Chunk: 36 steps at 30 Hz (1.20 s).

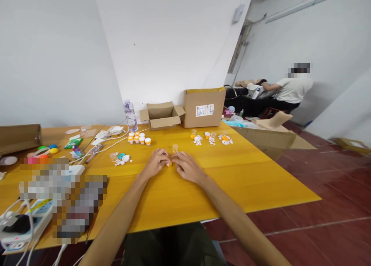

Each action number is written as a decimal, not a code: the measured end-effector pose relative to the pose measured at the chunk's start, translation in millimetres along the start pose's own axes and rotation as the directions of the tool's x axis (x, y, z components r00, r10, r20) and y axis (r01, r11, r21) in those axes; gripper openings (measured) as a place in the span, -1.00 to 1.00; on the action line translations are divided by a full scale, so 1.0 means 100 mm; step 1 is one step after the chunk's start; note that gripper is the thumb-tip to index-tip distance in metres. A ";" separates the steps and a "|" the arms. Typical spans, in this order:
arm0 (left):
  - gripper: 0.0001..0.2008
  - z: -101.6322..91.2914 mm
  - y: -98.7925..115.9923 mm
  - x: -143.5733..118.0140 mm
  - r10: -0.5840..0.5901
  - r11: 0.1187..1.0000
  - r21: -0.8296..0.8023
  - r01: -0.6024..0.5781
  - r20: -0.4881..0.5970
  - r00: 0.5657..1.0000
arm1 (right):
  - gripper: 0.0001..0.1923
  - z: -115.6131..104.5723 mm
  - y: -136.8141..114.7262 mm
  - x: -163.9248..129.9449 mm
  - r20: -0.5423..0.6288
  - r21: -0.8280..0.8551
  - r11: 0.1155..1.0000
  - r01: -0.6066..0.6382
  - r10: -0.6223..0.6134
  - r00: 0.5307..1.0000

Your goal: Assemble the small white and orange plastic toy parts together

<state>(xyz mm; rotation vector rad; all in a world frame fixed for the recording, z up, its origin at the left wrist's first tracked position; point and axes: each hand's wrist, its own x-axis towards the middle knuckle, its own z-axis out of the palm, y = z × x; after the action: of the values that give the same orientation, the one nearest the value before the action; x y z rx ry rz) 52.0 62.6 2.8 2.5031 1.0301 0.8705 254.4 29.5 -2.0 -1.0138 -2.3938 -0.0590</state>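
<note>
Left hand (155, 162) and right hand (188, 166) meet at tabletop (246, 173) centre, fingers of both pinching small orange piece (169, 164), probably cap. Clear cup (175, 148) just behind. Orange-lidded cups (139, 138) farther left; open box (162, 115) beyond.

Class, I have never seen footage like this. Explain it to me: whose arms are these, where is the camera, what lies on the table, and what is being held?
There is no machine: a camera worn on a person's head looks down at their own bare arms. The left hand and right hand meet on a yellow table, pinching a small orange piece between them. Behind stand a clear cup, a group of small orange-and-white pots, a water bottle and two cardboard boxes. Another person sits far right.
</note>
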 end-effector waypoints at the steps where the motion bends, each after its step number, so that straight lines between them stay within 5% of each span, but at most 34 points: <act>1: -0.75 0.00 0.00 0.00 0.002 1.000 -0.002 -0.002 0.003 1.000 | -0.57 0.00 0.00 0.00 0.011 -0.002 1.000 0.004 -0.004 1.000; 17: -0.76 0.00 -0.01 0.00 -0.008 1.000 -0.011 0.008 -0.003 1.000 | -0.59 -0.01 0.00 -0.02 -0.022 0.020 0.989 0.143 -0.143 0.990; 32: -0.78 0.05 -0.03 0.01 0.023 0.996 -0.087 -0.022 0.014 1.000 | -0.96 0.01 -0.02 0.00 -0.038 0.180 0.982 -0.060 0.068 0.997; 36: -0.77 0.06 -0.02 0.02 0.038 0.995 -0.090 -0.036 0.027 0.999 | -0.89 0.04 -0.02 0.00 0.001 0.254 0.959 -0.128 0.132 0.991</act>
<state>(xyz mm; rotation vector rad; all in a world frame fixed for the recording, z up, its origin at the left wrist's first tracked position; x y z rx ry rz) 55.7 64.7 -2.0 2.4599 0.9173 0.8687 250.9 28.8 -5.1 -1.0388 -2.2429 0.2796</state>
